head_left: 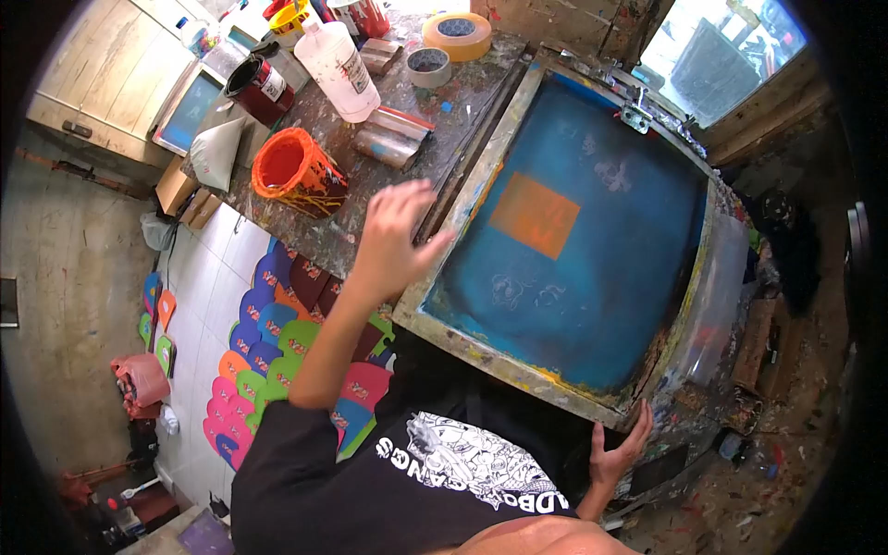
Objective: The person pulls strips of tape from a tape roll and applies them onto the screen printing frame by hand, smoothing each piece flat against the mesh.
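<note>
Your left hand (393, 239) is unclenched, just left of the screen frame (509, 366); your right hand (621, 448) meets its near-right corner, grip unclear.

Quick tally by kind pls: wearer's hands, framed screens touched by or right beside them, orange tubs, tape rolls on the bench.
Hands (left hand, right hand): 2
Framed screen: 1
Orange tub: 1
Tape rolls (yellow-orange roll, grey roll): 2
Total: 6

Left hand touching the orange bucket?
Apart. The head view shows bare tabletop between the left hand and the orange bucket.
</note>
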Available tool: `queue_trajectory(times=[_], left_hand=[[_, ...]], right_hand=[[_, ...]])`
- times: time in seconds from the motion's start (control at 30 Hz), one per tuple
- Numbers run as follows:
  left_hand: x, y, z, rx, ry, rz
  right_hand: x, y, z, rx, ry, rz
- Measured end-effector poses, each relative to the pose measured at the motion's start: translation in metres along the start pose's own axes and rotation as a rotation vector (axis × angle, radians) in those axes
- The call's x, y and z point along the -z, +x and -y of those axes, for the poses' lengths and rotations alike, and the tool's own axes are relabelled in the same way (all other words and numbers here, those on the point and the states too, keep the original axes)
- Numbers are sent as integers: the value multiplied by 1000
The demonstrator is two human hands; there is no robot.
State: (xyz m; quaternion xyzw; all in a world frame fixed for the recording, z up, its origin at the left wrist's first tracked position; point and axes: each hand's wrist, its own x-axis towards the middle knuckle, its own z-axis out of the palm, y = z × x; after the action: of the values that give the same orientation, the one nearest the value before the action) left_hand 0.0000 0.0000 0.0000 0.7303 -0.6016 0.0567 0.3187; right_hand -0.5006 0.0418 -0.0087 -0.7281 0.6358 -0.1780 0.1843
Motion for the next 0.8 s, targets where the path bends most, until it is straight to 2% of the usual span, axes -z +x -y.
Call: queue_trajectory(times=[0.03, 0.13, 0.27, 0.3, 0.37, 0.4, 0.43, 0.5, 0.57, 0.6, 0.63, 0.7, 0.8], left_hand=[[-2, 4, -2, -4, -6, -11], [-36, 117, 32, -27, -34, -94], [-116, 250, 90, -40, 308, -50], [-130, 276, 105, 15, 402, 73], [-151, 305, 125, 83, 524, 161], [-155, 313, 134, 123, 457, 241], [-159, 321, 140, 161, 387, 319], [-166, 327, 155, 87, 345, 286], [-157, 326, 145, 150, 242, 191], [-146, 322, 130, 126, 244, 189], [-128, 310, 110, 78, 110, 123], [-80, 271, 62, 2, -125, 49], [-10, 184, -6, -78, -347, 126]], right_hand=[[0, 3, -5, 45, 30, -33], [1, 8, -3, 63, 50, -82], [4, 0, -5, 5, 31, -133], [6, -4, -6, 3, 27, -150], [10, -9, -7, -38, 36, -165], [13, -12, -2, -65, 31, -188], [17, -6, -3, -66, 22, -205], [23, -7, -3, -29, -4, -199], [30, 17, 12, 22, -27, -247], [32, 32, 11, 184, -2, -255], [33, 44, 16, 344, 16, -257], [34, 81, 48, 500, 47, -275], [25, 124, 114, 611, 131, -337]])
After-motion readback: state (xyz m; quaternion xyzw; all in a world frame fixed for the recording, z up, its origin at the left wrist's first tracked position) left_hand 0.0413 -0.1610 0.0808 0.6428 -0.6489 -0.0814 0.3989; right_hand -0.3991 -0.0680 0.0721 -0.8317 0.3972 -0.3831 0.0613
